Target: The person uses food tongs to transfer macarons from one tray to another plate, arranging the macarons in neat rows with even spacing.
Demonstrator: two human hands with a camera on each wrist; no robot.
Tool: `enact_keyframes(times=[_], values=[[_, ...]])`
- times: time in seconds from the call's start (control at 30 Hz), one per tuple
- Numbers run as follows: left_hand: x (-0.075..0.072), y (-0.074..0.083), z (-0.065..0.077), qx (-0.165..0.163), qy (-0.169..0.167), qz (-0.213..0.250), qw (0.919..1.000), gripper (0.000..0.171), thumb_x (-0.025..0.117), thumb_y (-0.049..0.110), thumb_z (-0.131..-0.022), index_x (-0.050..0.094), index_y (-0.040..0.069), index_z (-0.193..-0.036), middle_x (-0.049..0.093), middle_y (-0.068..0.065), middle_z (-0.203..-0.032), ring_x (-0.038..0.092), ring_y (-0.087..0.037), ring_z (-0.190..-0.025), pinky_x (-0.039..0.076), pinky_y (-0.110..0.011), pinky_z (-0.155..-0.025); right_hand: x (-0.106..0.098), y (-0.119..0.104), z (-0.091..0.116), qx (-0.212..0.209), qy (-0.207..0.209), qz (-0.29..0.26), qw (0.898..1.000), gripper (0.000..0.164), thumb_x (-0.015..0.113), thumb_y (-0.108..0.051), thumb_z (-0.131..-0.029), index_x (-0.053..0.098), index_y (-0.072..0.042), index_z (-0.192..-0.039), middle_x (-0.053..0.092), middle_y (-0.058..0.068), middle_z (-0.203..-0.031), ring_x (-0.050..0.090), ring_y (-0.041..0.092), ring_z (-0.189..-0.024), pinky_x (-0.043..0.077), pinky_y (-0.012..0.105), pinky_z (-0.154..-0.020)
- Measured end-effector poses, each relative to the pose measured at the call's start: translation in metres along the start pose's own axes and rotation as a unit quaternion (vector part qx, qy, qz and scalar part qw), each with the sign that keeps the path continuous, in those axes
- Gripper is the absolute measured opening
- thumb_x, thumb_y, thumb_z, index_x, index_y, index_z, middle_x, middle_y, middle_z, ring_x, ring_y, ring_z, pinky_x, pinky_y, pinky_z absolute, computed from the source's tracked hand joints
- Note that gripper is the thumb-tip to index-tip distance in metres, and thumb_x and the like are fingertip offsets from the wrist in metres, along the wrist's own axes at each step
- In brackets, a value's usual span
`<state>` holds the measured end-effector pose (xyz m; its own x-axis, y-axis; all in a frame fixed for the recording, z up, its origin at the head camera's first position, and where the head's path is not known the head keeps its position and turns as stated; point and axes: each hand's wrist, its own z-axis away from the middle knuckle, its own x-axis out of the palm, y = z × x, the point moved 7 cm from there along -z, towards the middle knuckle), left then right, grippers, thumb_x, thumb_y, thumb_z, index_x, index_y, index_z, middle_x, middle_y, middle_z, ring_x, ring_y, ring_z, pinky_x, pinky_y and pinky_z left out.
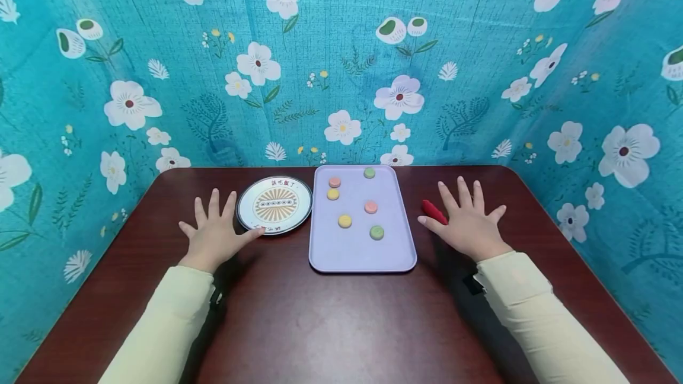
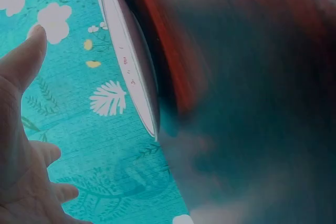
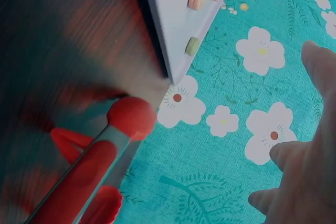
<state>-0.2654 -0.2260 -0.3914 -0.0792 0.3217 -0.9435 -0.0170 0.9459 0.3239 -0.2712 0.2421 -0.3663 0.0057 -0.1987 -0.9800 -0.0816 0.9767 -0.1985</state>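
My left hand (image 1: 213, 236) is spread wide beside a round white plate (image 1: 248, 200) with a dark rim and a sunburst print. In the head view its thumb overlaps the plate's edge; the left wrist view shows the fingers apart from the plate (image 2: 128, 66). My right hand (image 1: 469, 227), also spread, hovers by red tongs (image 1: 434, 212), which it partly hides. In the right wrist view the tongs (image 3: 131, 119) show red ends and metal arms, with the fingers away from them. Between the hands lies a lavender tray (image 1: 341, 256) holding several macarons, including a pink macaron (image 1: 370, 207), yellow macaron (image 1: 344, 221) and green macaron (image 1: 376, 232).
A dark brown table (image 1: 341, 325) carries everything. Behind it and at both sides hangs a teal floral cloth (image 1: 320, 93), meeting the table's back edge. The plate stands close to the tray's left side.
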Motion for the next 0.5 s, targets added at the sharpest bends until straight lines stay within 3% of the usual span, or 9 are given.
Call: enact_keyframes(times=[0.5], values=[[0.009, -0.011, -0.007, -0.008, -0.022, 0.011, 0.9997, 0.107, 0.068, 0.057, -0.079, 0.016, 0.001, -0.153, 0.005, -0.034, -0.154, -0.006, -0.059, -0.137, 0.0, -0.084, -0.093, 0.005, 0.026, 0.002, 0.017, 0.001, 0.001, 1.0, 0.104, 0.049, -0.073, -0.083, 0.012, -0.007, -0.155, 0.004, 0.033, -0.154, -0.007, 0.056, -0.139, -0.005, 0.086, -0.087]])
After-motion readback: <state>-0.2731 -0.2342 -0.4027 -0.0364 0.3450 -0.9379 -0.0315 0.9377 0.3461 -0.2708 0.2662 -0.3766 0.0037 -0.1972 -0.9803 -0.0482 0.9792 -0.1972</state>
